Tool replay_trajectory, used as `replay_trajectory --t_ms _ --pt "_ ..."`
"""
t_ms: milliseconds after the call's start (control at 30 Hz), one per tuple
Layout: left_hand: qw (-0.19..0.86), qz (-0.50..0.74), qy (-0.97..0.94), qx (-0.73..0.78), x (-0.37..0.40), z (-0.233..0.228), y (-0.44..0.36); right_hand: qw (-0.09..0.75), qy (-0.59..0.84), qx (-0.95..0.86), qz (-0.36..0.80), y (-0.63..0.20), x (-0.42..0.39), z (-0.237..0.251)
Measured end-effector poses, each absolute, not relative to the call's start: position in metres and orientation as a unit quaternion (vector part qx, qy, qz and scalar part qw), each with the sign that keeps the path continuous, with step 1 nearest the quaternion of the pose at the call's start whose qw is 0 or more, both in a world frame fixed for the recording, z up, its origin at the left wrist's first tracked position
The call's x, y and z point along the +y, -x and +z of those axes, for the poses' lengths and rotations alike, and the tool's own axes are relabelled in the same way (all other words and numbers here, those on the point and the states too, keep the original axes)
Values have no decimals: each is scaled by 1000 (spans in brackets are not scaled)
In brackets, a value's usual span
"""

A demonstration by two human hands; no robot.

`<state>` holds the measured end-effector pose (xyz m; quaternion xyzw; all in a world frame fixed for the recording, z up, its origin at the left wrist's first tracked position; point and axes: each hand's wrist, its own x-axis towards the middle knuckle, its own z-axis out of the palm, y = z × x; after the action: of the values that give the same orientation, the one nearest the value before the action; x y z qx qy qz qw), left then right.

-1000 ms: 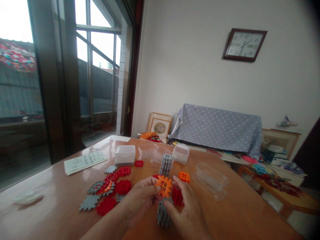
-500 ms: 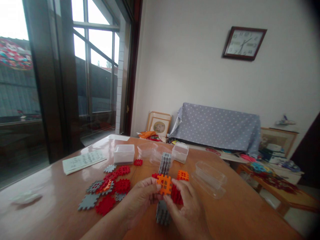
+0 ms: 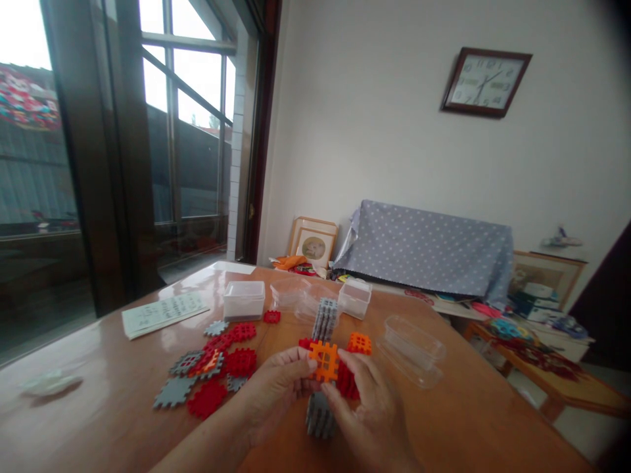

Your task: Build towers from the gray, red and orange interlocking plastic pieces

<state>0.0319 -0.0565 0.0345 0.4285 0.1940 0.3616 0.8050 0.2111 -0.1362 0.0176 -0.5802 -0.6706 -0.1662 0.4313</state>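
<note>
Since the earlier frames, both hands have stayed closed on the same piece while the view has drifted slightly, so the orange waffle tile [image 3: 325, 360] now sits a little lower and more central. Left hand [image 3: 275, 392] pinches the tile's left edge between thumb and fingertips; right hand [image 3: 369, 410] closes on its right side, fingers curled, also touching the red tiles [image 3: 348, 383] just behind. Held upright and facing the viewer, the tile stands directly above the near grey stack [image 3: 320, 415], whose long axis runs away from the person along the tabletop [image 3: 473, 420], toward a second grey stack [image 3: 325, 318]. Both hands lie equally near. A second orange tile [image 3: 359, 343] rests just beyond the right hand; loose red and grey tiles [image 3: 210, 374] lie to the left, clear boxes [image 3: 244, 299] farther back.
</note>
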Motion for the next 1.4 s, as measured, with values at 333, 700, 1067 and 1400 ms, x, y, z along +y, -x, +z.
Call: replay_trajectory --t_ms 333,700,1067,1400 --pt "759 392 -452 255 -53 42 -27 518 639 -566 -49 -257 -118 14" --pt "672 464 -481 318 -24 37 -6 599 644 -464 109 -327 -76 -2" --pt "657 449 -505 334 -17 33 0 545 665 -497 122 -345 -53 -13" --pt "661 446 -500 338 -14 33 2 525 674 -504 126 -346 -48 -20"
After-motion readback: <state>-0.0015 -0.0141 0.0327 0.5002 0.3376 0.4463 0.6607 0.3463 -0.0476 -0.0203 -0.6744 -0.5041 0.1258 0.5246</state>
